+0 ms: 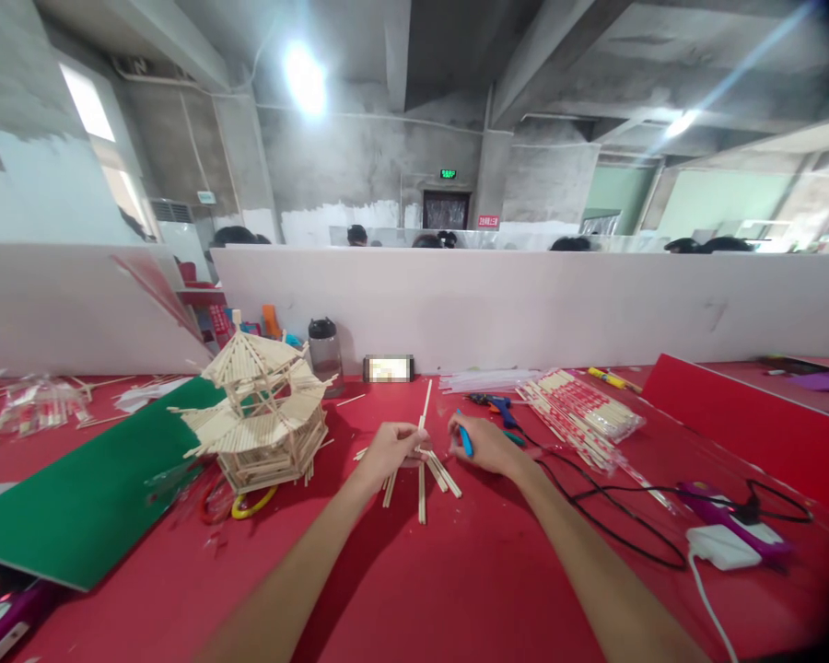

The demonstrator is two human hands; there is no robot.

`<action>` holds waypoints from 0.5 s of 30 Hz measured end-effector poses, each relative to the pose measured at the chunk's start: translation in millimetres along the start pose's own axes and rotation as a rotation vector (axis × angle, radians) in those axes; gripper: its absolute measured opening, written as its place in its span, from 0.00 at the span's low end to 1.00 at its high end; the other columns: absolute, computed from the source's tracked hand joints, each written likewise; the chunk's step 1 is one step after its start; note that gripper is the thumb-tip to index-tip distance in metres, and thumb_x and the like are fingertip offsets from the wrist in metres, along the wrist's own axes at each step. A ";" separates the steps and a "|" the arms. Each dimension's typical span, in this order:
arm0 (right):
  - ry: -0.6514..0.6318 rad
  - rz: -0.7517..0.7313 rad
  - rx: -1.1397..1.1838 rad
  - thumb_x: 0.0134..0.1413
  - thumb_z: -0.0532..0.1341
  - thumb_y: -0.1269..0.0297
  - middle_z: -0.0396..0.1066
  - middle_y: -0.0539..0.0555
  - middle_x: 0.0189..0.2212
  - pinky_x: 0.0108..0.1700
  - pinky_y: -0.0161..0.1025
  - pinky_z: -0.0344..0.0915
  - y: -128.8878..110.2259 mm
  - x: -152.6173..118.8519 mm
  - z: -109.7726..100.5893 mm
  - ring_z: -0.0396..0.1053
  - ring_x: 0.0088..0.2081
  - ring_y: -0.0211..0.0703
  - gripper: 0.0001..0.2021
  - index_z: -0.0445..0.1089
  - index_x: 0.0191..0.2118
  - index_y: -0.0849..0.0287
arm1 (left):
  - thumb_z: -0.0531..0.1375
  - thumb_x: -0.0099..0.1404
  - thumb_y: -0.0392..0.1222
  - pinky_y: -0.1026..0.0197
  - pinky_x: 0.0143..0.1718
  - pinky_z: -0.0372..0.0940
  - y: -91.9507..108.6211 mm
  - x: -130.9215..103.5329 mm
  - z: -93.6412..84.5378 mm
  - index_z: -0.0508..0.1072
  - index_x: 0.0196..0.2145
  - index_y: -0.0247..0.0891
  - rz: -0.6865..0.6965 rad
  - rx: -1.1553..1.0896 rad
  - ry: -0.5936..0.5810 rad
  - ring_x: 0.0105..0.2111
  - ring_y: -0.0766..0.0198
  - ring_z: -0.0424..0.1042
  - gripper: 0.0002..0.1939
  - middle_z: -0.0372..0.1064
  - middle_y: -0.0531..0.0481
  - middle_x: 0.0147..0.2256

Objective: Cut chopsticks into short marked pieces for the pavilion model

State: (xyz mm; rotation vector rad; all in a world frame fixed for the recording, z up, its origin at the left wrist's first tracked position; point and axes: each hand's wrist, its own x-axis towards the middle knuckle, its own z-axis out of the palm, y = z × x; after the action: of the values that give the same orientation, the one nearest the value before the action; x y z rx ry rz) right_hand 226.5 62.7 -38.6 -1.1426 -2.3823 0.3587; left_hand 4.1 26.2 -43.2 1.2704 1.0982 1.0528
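Observation:
My left hand (402,446) is closed, its thumb and fingers pinching a pale wooden stick (426,403) that points up and away from me. Below it, several more sticks (422,493) fan out over the red tabletop. My right hand (487,444), just to the right, is closed around a blue-handled tool (465,440); its working end is too small to make out. Left of my hands stands a tiered pavilion model (259,414) built from similar sticks.
A blue glue gun (503,410) lies beyond my right hand, its black cable trailing toward a purple power strip (739,525). Packaged sticks (580,414) lie at right. A green board (97,488) is at left; a dark bottle (324,354) and a phone (388,369) stand by the white partition (511,304).

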 end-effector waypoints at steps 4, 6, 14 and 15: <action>0.183 -0.126 0.337 0.52 0.63 0.65 0.71 0.52 0.37 0.40 0.37 0.64 -17.4 2.6 -2.6 0.70 0.36 0.42 0.12 0.64 0.42 0.57 | 0.67 0.52 0.58 0.62 0.32 0.71 2.3 -0.9 1.3 0.75 0.31 0.32 0.009 0.005 -0.014 0.27 0.65 0.75 0.23 0.76 0.44 0.32; 0.266 -0.135 0.407 0.51 0.64 0.63 0.70 0.51 0.35 0.39 0.37 0.64 -26.7 2.9 -0.5 0.69 0.35 0.41 0.13 0.63 0.41 0.56 | 0.67 0.51 0.58 0.63 0.31 0.71 4.6 -2.2 2.7 0.76 0.31 0.32 0.005 0.005 -0.013 0.26 0.65 0.74 0.23 0.76 0.44 0.32; 0.305 -0.112 0.449 0.55 0.61 0.58 0.66 0.47 0.25 0.30 0.33 0.59 -39.3 2.4 11.8 0.60 0.25 0.37 0.09 0.66 0.32 0.57 | 0.68 0.51 0.58 0.62 0.33 0.71 7.7 -4.2 3.9 0.76 0.31 0.32 0.022 -0.016 -0.011 0.26 0.65 0.74 0.23 0.75 0.46 0.30; 0.296 -0.121 0.454 0.56 0.61 0.58 0.67 0.48 0.25 0.30 0.33 0.58 -38.6 2.4 12.7 0.60 0.25 0.36 0.08 0.66 0.32 0.57 | 0.68 0.51 0.58 0.62 0.33 0.71 6.9 -3.8 3.2 0.75 0.31 0.32 0.023 -0.019 -0.011 0.26 0.65 0.74 0.23 0.74 0.47 0.29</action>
State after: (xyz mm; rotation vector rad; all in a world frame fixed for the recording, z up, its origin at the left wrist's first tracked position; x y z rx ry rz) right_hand 193.1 40.3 -32.3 -0.7771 -1.9650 0.6060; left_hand 6.6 22.1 -36.1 1.2750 1.0653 1.0703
